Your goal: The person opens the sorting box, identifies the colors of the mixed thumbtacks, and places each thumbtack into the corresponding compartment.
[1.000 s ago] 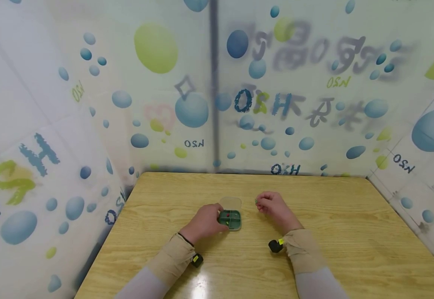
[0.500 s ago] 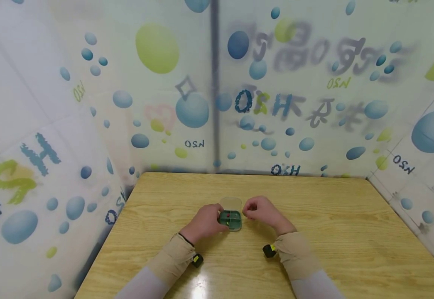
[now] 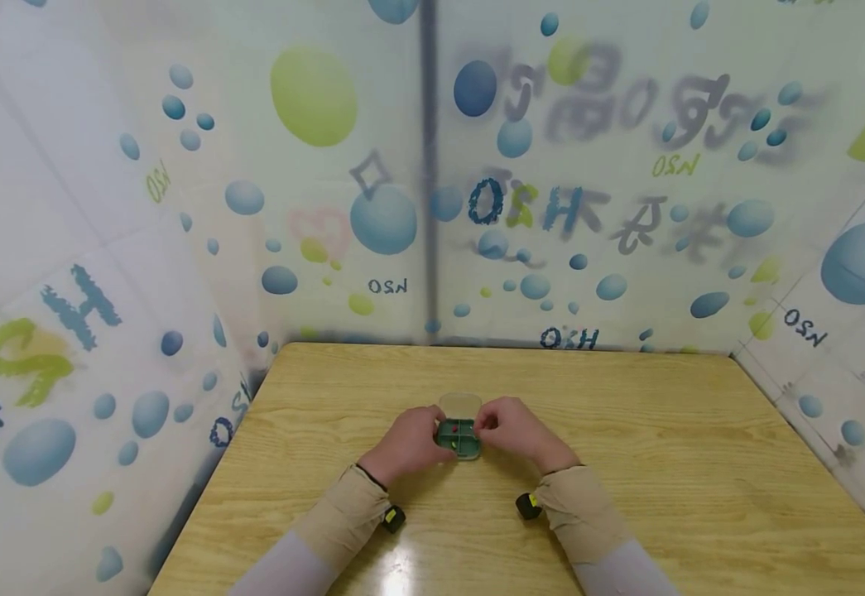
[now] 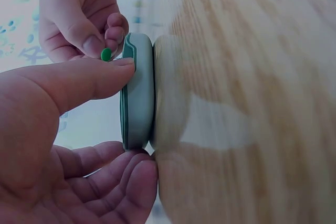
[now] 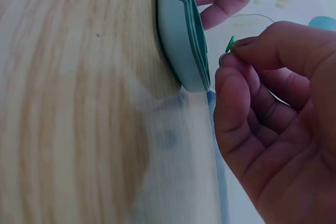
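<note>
A small green pill box (image 3: 469, 448) with divided compartments lies on the table, its clear lid (image 3: 461, 405) folded back. Inside it a red bit (image 3: 454, 430) and a yellow-green bit (image 3: 454, 445) show in the left compartments. My left hand (image 3: 406, 443) holds the box from the left, thumb on the near rim and fingers curled at the far side. My right hand (image 3: 516, 426) is over the box's right edge. Between its thumb and forefinger it pinches a small green disc-shaped piece (image 4: 106, 54), also visible edge-on in the right wrist view, above the rim.
The wooden table (image 3: 663, 447) reaches to a wall covering (image 3: 626, 165) printed with bubbles and letters at the back and sides. A black wrist camera (image 3: 528, 506) sits at the right wrist, another camera (image 3: 394, 519) at the left.
My right hand has moved left and slightly toward me, from beside the lid to over the box's right edge, carrying the green piece. The left hand and box have stayed in place.
</note>
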`<state>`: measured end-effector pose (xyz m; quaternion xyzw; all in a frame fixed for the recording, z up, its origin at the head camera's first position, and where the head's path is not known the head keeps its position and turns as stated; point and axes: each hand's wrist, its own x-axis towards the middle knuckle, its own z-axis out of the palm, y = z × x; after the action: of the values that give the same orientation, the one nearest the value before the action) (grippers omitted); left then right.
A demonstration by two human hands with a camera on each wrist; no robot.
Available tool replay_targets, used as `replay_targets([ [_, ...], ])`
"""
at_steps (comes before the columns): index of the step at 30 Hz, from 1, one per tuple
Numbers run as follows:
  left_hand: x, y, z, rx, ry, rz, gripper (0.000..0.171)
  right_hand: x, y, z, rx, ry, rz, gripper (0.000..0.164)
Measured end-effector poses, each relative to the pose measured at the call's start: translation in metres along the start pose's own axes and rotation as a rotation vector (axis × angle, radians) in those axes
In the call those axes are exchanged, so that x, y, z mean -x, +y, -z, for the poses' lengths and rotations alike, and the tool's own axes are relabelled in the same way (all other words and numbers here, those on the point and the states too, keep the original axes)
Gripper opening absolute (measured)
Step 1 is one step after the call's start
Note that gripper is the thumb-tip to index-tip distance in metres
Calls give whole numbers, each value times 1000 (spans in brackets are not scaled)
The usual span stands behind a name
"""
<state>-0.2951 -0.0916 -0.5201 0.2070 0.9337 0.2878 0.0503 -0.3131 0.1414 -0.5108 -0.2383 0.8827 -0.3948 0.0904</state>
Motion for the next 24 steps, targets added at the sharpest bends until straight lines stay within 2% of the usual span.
replay_targets([
  [16,1,2,1,14,-10,2,52,0,-5,-5,35,-49,10,11],
  [24,1,3,2,4,-2,0,52,1,-6,-5,23,-39,0,10],
])
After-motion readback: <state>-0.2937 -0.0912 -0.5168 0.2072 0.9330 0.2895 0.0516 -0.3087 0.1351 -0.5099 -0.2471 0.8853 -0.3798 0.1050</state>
